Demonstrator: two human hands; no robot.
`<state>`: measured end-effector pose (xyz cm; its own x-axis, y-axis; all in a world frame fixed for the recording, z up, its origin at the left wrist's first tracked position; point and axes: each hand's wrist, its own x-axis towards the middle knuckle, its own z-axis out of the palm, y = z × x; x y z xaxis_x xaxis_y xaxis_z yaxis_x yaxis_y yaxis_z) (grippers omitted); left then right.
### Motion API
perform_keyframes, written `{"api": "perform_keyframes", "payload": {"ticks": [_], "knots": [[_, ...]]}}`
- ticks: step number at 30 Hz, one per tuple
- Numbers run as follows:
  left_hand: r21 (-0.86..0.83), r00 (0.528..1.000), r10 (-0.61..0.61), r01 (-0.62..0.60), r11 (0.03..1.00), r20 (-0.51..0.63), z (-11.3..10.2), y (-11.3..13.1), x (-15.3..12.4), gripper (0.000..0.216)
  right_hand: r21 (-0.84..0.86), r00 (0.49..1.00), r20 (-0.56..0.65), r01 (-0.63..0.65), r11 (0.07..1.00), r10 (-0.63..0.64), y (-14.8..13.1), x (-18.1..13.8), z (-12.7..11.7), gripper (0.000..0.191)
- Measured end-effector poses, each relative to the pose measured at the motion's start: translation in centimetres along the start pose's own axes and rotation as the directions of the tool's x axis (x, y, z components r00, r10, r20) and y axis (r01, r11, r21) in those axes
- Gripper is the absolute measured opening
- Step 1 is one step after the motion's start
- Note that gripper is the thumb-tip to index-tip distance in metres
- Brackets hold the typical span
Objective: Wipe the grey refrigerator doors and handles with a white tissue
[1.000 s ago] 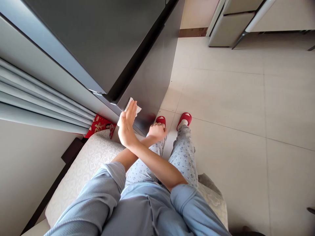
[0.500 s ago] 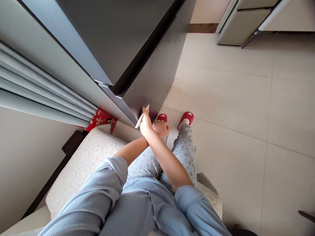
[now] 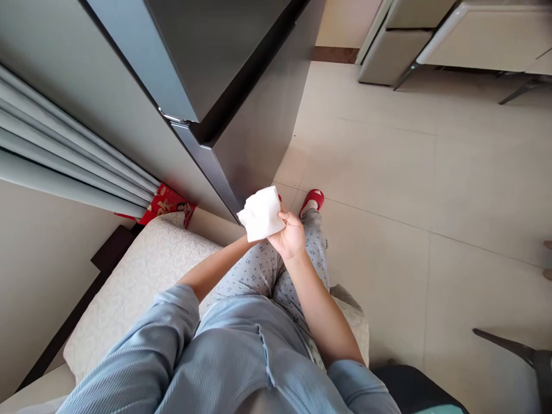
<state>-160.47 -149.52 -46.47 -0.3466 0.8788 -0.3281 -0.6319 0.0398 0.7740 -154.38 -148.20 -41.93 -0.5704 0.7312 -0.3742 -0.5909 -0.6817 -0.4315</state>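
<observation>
— Tissue [image 3: 261,214] is seen at frame centre, pinched at its right edge by the right hand [image 3: 292,237], just in front of the fridge [image 3: 254,126] corner.
— And the left hand?
— Hidden behind the tissue; its grip cannot be told.
— What could go wrong?
— With only one edge pinched, the sheet could be dropped to the floor [image 3: 388,172], or torn if tugged.

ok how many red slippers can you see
1: a red slipper on the tile floor, just past the right hand. A second may be hidden behind the white tissue.
</observation>
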Motion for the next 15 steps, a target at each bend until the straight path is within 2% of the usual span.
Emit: {"api": "perform_keyframes", "payload": {"ticks": [2,4,6,7,11,13,15], "knots": [[-0.008,0.961,-0.234,0.238,0.971,0.151,-1.8,2.1,-0.8,0.056,0.038,0.998,-0.053,0.027,0.999,-0.025,-0.5,-1.4,-0.6,0.046],[-0.001,0.928,-0.309,0.316,0.949,0.208,-3.6,4.1,-1.8,0.075,0.050,0.992,-0.110,0.061,0.997,-0.055,-0.6,-2.2,-1.3,0.047],[0.002,0.927,-0.292,0.300,0.954,0.234,-4.9,5.4,-2.9,0.092,0.039,0.986,-0.147,0.089,0.995,-0.083,-0.3,-2.3,-2.0,0.046],[0.016,0.928,-0.282,0.287,0.958,0.245,-5.2,5.6,-3.6,0.091,0.022,0.984,-0.155,0.094,0.995,-0.090,0.1,-2.3,-2.4,0.045],[0.136,0.930,-0.303,0.280,0.950,0.208,-5.4,4.2,-5.3,0.053,-0.105,0.988,-0.133,0.064,0.992,-0.078,1.9,-2.2,-3.8,0.040],[0.185,0.939,-0.313,0.285,0.941,0.146,-5.2,3.3,-5.5,0.052,-0.180,0.991,-0.109,0.057,0.982,-0.077,2.4,-2.5,-4.5,0.042],[0.275,0.959,-0.269,0.235,0.932,0.093,-5.1,3.3,-5.3,0.055,-0.277,0.990,-0.091,0.074,0.958,-0.103,2.1,-3.0,-5.5,0.046]]}}
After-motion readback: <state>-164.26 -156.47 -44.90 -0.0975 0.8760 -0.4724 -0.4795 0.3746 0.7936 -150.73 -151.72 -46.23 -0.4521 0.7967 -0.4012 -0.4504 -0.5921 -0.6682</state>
